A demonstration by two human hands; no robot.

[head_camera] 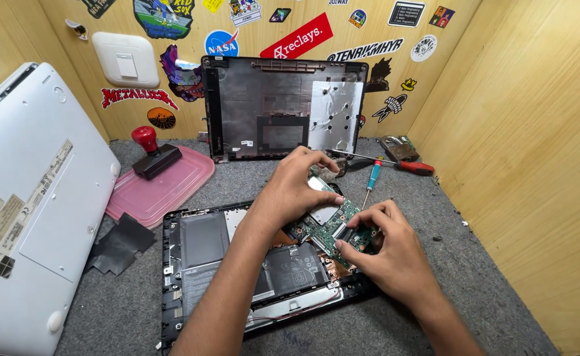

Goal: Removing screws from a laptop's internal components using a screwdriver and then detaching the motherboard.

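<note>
An opened black laptop base [191,264] lies on the grey mat, its battery [290,270] exposed. A green circuit board [326,227] is tilted up over the base's right half. My left hand [296,188] grips the board's far upper edge. My right hand [385,247] pinches the board's near right corner with thumb and fingers. Both hands touch the board; the part under my fingers is hidden.
A removed black bottom cover [263,112] leans on the stickered wooden back wall. A white laptop [32,198] lies at left, beside a pink lid [171,188] with a red-knobbed tool [148,148]. Screwdrivers [372,178] [412,166] and a padlock [398,148] lie behind. A wooden wall [534,165] stands right.
</note>
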